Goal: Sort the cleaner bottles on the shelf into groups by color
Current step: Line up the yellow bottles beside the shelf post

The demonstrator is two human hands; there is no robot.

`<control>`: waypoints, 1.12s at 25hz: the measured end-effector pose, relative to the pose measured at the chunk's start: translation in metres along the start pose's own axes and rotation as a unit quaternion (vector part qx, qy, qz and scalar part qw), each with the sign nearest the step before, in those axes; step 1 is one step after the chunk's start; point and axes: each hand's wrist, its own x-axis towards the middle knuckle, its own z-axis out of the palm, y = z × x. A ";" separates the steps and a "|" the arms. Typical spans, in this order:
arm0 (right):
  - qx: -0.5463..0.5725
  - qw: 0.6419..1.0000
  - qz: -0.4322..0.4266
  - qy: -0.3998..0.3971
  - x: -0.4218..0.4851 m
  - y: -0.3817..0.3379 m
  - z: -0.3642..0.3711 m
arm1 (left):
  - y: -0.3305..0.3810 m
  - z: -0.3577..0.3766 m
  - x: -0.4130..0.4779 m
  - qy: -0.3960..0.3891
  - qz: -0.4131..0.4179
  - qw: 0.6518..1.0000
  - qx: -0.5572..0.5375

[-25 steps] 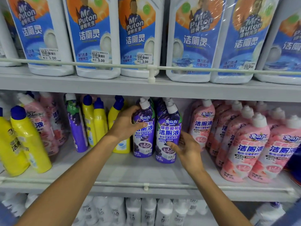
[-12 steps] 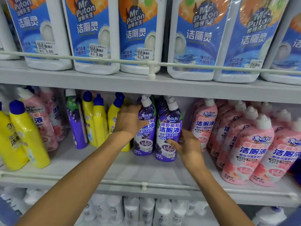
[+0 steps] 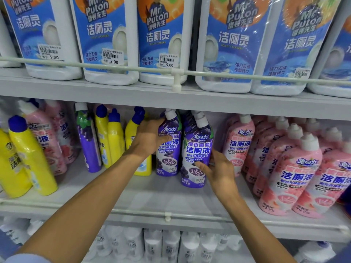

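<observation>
Purple plastic cleaner bottle [image 3: 197, 154], white-capped, upright mid-shelf [image 3: 152, 198] between yellow bottles [image 3: 114, 141] and pink bottles [image 3: 239, 147]. My right hand [image 3: 218, 168] grips its base; my left hand [image 3: 150, 137] grips the twin purple bottle [image 3: 169, 149]. Likely heavy, glossy, slippery: hold the waist.

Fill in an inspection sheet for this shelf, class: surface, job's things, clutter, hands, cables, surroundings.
Surface: middle shelf, grey, with a front rail.
Job's things: yellow bottles and pink bottles in mixed groups; lone purple bottle between pink and yellow.
Clutter: nothing seen.
Hands: left hand grips left purple bottle; right hand grips right purple bottle.
Cables: nothing seen.
Surroundings: white jugs above, white bottles below.
</observation>
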 end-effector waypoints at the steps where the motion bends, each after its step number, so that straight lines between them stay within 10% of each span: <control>1: -0.001 1.000 -0.002 -0.001 0.000 0.001 0.000 | -0.001 0.001 0.001 0.000 0.000 1.000 0.002; 18: 0.008 1.000 0.009 -0.017 -0.005 -0.004 -0.002 | 0.007 0.007 -0.007 0.056 0.022 0.993 0.099; 28: -0.209 0.975 0.003 -0.082 -0.025 -0.050 -0.032 | 0.018 0.000 -0.037 -0.043 -0.029 0.989 0.138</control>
